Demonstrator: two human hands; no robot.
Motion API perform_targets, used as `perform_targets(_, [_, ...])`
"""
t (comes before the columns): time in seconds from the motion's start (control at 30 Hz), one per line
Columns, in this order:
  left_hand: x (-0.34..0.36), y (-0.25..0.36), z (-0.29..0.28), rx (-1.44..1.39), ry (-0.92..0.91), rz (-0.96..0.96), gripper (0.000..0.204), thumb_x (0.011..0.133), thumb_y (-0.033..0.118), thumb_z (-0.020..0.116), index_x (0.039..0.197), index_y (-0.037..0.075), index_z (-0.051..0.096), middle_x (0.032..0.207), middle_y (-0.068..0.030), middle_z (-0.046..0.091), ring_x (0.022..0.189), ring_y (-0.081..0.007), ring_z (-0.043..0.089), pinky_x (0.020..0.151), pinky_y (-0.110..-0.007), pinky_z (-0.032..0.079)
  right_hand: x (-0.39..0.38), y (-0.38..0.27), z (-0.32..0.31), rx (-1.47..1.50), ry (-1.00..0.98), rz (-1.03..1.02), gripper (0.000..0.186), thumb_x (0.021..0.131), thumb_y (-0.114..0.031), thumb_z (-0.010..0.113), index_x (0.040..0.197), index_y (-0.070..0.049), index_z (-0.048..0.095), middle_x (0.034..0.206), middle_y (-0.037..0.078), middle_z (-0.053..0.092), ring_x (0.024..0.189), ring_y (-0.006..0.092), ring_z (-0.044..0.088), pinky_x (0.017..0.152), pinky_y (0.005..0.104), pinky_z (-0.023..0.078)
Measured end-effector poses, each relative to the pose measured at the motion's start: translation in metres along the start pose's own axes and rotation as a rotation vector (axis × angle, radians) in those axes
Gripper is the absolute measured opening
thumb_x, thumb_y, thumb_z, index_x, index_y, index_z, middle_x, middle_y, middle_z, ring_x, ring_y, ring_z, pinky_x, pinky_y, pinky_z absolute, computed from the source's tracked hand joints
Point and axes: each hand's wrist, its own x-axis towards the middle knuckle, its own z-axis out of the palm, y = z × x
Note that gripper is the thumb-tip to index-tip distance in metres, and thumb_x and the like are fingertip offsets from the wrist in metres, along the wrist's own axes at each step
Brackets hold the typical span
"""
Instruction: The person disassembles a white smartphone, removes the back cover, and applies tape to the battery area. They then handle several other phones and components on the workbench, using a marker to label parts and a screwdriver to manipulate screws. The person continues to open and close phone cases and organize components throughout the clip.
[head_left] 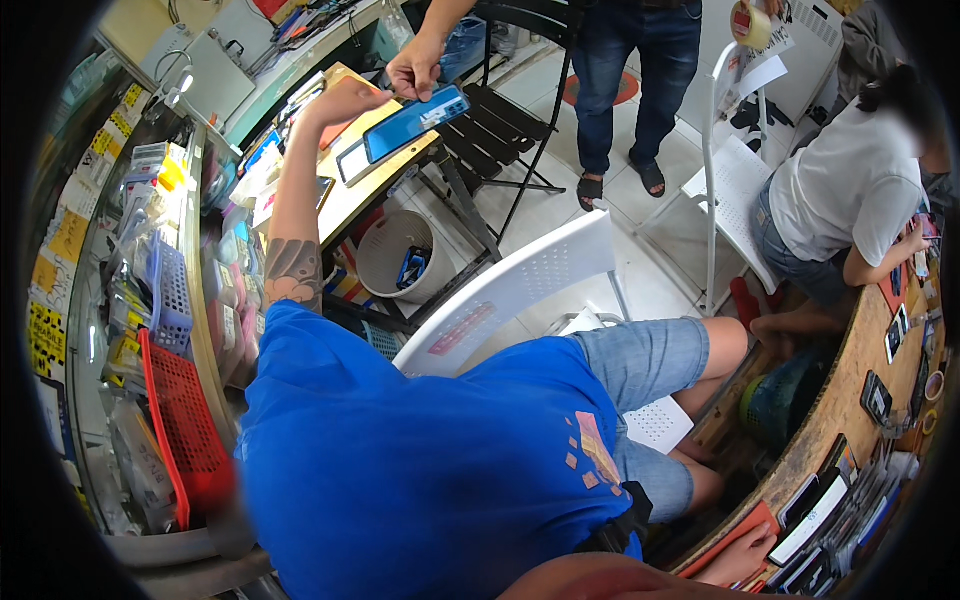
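My tattooed left arm stretches to the upper left. My left hand (352, 102) meets another person's hand (418, 68) just above a blue phone (415, 123), its fingers pressed together. Whatever lies between the fingertips is too small to make out. The other person's fingers reach the phone's upper edge. Beneath the phone, a flat pale-edged piece (353, 162) lies on a small table (408, 155). At the lower right, my right hand (738, 558) rests with fingers laid out beside an orange-red flat pad (735, 535) on the wooden bench (785, 470).
White chair back (510, 290) beside me; black folding chair (500, 130) beyond the table. A waste bin (395, 255) stands beneath the table. Red basket (185, 430) and blue basket (170, 295) sit left. Phones (877, 397) line the bench, where a person in white (850, 190) sits.
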Motion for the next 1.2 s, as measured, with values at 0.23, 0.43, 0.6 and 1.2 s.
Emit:
perform_targets(0.23, [-0.01,0.027,0.044,-0.63,-0.199,-0.028,0.045,0.098,0.048,0.067,0.108,0.005,0.074,0.088,0.0028,0.065,0.073,-0.0068,0.056,0.063,-0.025,0.046,-0.009,-0.027,-0.01,0.093,0.21,-0.176,0.035,0.098,-0.034,0.064,0.092,0.0,0.071,0.075,0.026,0.067,0.063,0.0433,0.062,0.055,0.0486,0.05])
perform_targets(0.43, [-0.034,0.063,0.059,-0.877,-0.073,0.123,0.031,0.104,0.032,0.064,0.102,0.002,0.074,0.076,0.0078,0.061,0.067,0.0002,0.051,0.06,-0.021,0.04,0.021,-0.106,-0.026,0.211,0.072,-0.277,0.032,0.109,-0.03,0.052,0.107,0.001,0.061,0.082,0.021,0.063,0.071,0.0375,0.057,0.069,0.0425,0.048])
perform_targets(0.6, [-0.057,0.083,0.056,-1.043,-0.089,0.14,0.035,0.102,0.037,0.065,0.099,0.003,0.074,0.068,0.0056,0.06,0.055,-0.0022,0.051,0.048,-0.021,0.038,0.03,-0.272,-0.065,0.647,-0.446,-0.857,0.008,0.095,-0.007,0.066,0.099,0.0,0.069,0.068,0.014,0.061,0.06,0.0222,0.06,0.058,0.0332,0.045])
perform_targets(1.2, [-0.051,0.216,0.106,-1.059,-0.224,0.475,0.022,0.099,0.021,0.069,0.103,0.0,0.075,0.084,0.0026,0.067,0.069,-0.0008,0.055,0.057,-0.018,0.041,0.057,-0.47,-0.061,1.19,-0.504,-1.123,0.027,0.091,-0.025,0.064,0.095,-0.002,0.078,0.071,0.009,0.07,0.066,0.0203,0.068,0.061,0.0328,0.052])
